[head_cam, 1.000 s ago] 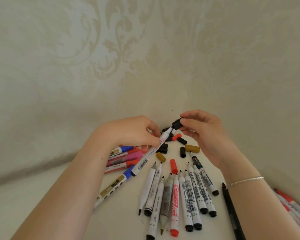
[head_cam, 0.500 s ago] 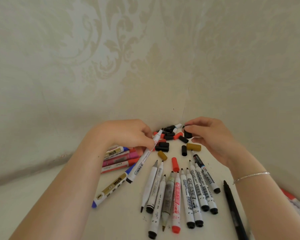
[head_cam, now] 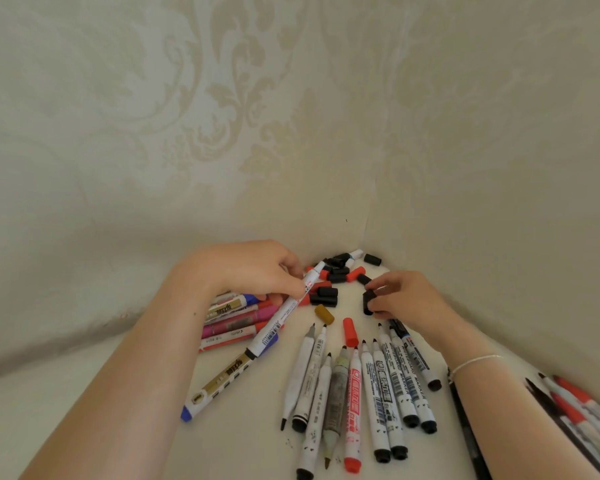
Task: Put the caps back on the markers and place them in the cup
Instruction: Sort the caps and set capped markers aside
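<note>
Near bench's far corner, left hand [head_cam: 253,271] grips uncapped white marker [head_cam: 284,308], tip toward loose caps pile [head_cam: 336,275]; right hand [head_cam: 406,299] pinches black cap [head_cam: 368,302]. Uncapped markers row [head_cam: 361,393] lies nearer bench [head_cam: 243,445] front edge.

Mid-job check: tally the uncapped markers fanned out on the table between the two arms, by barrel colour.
White markers: 8
Grey-green marker: 1
Red-labelled marker with a red end: 1
Total: 10
</note>
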A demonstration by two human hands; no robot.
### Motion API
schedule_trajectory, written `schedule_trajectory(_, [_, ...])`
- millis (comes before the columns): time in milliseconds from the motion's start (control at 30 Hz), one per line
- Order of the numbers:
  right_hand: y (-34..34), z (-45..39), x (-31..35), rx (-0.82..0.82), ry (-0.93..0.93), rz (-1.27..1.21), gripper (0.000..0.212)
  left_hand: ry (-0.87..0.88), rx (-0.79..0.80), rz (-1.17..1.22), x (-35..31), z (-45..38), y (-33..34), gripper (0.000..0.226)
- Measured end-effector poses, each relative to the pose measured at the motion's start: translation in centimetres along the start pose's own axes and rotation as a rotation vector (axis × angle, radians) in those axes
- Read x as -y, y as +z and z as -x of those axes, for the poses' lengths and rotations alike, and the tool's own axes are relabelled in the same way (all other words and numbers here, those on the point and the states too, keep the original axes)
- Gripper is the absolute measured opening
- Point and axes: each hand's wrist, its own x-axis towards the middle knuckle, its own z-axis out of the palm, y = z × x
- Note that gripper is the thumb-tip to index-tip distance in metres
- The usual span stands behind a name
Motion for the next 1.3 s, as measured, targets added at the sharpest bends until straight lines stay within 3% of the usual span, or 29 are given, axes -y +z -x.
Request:
schedule_trajectory(233, [0.0,-0.4,-0.7,0.030,-0.028,0.044,0.025,0.005,-0.008,0.029,0.5,-0.5,-0.2,0.014])
schedule_trajectory(433, [0.3,-0.6,-0.9,0.065,-0.108,0.289,0.021,0.027,-0.023,0.025,0.7,-0.4,-0.5,0.015])
schedule_trajectory(533, [0.6,-0.9,-1.3,-0.003,-0.135,0.335,0.021,0.030,-0.023,0.021,0.7,-0.4,-0.6,0.014])
schedule_trajectory(767, [2.2,-1.0,-1.9,-0.130,-0.219,0.810,0.030,0.042,-0.022,0.014,0.6,-0.4,-0.6,0.013])
schedule_trajectory(1133, [2.4,-0.4,-0.6,-0.019,-0.233,0.705,0.033,0.053,-0.025,0.001,0.6,-0.4,-0.6,0.012])
schedule_trajectory(1300, [3.3,0.1,-0.7,-0.013,-0.284,0.809,0.027,0.052,-0.018,-0.006,0.5,-0.4,-0.5,0.014])
